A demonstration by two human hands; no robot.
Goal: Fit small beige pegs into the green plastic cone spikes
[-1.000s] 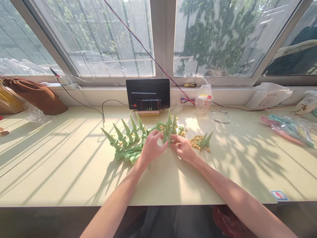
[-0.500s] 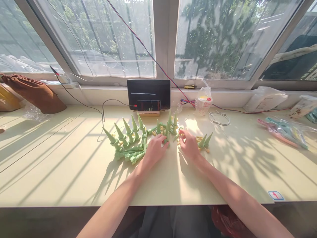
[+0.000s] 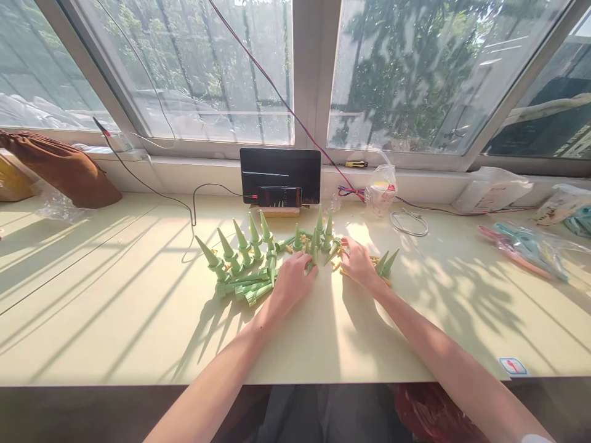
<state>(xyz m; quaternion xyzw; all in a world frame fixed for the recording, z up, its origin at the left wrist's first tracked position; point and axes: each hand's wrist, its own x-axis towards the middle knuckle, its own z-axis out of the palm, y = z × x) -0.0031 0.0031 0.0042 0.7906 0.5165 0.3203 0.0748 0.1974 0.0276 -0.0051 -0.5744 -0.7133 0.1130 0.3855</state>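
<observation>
My left hand (image 3: pixel 295 275) has its thumb and fingers closed around a small green plastic spike (image 3: pixel 314 258), held upright just above the table. To its right, my right hand (image 3: pixel 359 261) has bent fingertips among small yellow pegs (image 3: pixel 336 263); whether one is pinched there is too small to tell. A tilted green piece (image 3: pixel 333 247) lies just left of those fingertips. Left of my left hand, several green spikes with collars (image 3: pixel 241 240) stand in a slanting row, tips up. Green tubes (image 3: pixel 252 289) lie in front of them. Two green cones (image 3: pixel 386 264) stand right of my right hand.
A dark tablet (image 3: pixel 281 169) stands at the back, with a phone (image 3: pixel 279 197) on a cable before it. A plastic-wrapped cup (image 3: pixel 381 187) and a coiled wire (image 3: pixel 409 223) are farther right. Bagged tools (image 3: pixel 526 249) lie at the far right, a brown pouch (image 3: pixel 69 166) at far left.
My right hand has shifted slightly up and right, and its fingers have drawn in over the yellow pegs. My left hand stays around its green spike. The view has moved a little.
</observation>
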